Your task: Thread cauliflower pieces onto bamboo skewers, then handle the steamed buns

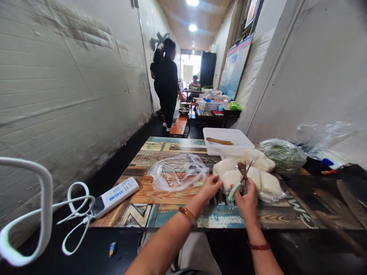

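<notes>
Several whitish, rounded packs (pixel 229 178) in clear plastic lie together at the right of the patterned table; what fills them is hard to make out. My right hand (pixel 248 198) is closed around a pair of scissors (pixel 244 173) with pale green handles, blades pointing up and apart, in front of the packs. At the left edge of the nearest pack is my left hand (pixel 212 187), its thumb and fingers pinched together on the plastic. A crumpled clear plastic bag (pixel 177 173) rests on the table to the left of that hand.
Behind the packs stands a white plastic tray (pixel 243 143) holding thin wooden sticks (pixel 219 141). A bag of greens (pixel 282 152) lies to the right. A white power bank (pixel 116 196) with a looped cable sits at the table's left edge. People (pixel 169 76) stand farther back near a bench (pixel 179 125).
</notes>
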{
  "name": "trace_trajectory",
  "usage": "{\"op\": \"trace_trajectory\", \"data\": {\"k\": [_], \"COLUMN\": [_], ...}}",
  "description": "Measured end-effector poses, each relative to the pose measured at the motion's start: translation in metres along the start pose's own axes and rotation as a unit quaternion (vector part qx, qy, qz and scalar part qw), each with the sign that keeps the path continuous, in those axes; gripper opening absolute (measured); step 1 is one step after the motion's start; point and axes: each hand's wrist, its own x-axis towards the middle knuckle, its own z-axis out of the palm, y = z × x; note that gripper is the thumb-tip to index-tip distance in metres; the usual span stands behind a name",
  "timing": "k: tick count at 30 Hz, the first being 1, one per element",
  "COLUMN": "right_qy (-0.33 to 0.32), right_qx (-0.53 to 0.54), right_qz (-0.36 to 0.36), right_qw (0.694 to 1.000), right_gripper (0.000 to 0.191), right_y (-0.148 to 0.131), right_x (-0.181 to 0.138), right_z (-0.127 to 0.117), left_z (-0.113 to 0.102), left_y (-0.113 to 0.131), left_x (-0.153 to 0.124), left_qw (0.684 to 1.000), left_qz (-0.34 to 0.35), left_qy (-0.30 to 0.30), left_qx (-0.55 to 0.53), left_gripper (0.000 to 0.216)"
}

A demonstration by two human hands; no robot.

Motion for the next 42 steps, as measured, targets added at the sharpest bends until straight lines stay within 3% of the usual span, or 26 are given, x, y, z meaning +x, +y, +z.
{"op": "trace_trajectory", "data": {"k": [5,9,13,15,17,20,23,26,28,30,32,34,36,42], "right_qy": [-0.032,-0.112,-0.060,-0.027,-0.007,-0.010,-0.027,-0.028,-0.017,-0.014,-0.019,-0.032,-0.045,-0.056], "right_qx": [0.092,0.212,0.221,0.223,0.223,0.214,0.213,0.212,0.209,0.214,0.228,0.245,0.255,0.256], "right_qz": [0.012,0.064,0.118,0.141,0.152,0.160,0.151,0.136,0.138,0.146,0.152,0.153,0.147,0.120], "right_qw": [0.995,0.969,0.966,0.964,0.963,0.964,0.965,0.967,0.968,0.966,0.961,0.957,0.955,0.957], "right_gripper": [0.060,0.049,0.045,0.048,0.050,0.050,0.052,0.055,0.055,0.052,0.049,0.049,0.051,0.058], "right_y": [-0.020,-0.039,-0.037,-0.030,-0.022,-0.013,-0.010,-0.010,-0.011,-0.012,-0.015,-0.019,-0.024,-0.043], "right_x": [-0.032,-0.066,-0.068,-0.064,-0.063,-0.066,-0.066,-0.062,-0.060,-0.059,-0.059,-0.059,-0.060,-0.063], "right_z": [-0.003,-0.025,-0.044,-0.050,-0.052,-0.052,-0.054,-0.060,-0.064,-0.066,-0.064,-0.059,-0.053,-0.034], "left_z": [0.001,-0.017,-0.030,-0.028,-0.022,-0.009,-0.004,-0.011,-0.018,-0.023,-0.023,-0.021,-0.017,-0.010], "left_y": [0.006,0.006,0.012,0.018,0.022,0.022,0.019,0.020,0.023,0.027,0.030,0.032,0.033,0.027], "left_x": [-0.021,-0.037,-0.052,-0.060,-0.065,-0.065,-0.054,-0.043,-0.043,-0.047,-0.056,-0.064,-0.071,-0.079], "left_qw": [1.000,0.992,0.948,0.919,0.890,0.861,0.865,0.897,0.934,0.978,0.997,0.978,0.947,0.904], "left_qz": [-0.013,0.057,0.140,0.191,0.230,0.239,0.224,0.219,0.190,0.129,0.050,-0.032,-0.092,-0.142], "left_qy": [0.027,0.059,0.090,0.076,0.050,0.011,0.023,0.043,0.063,0.066,0.035,-0.005,-0.019,-0.078], "left_qx": [-0.006,0.100,0.271,0.335,0.390,0.448,0.449,0.382,0.295,0.151,-0.038,-0.207,-0.308,-0.395], "left_gripper": [0.045,0.063,0.060,0.056,0.067,0.092,0.089,0.075,0.065,0.057,0.055,0.055,0.053,0.056]}}
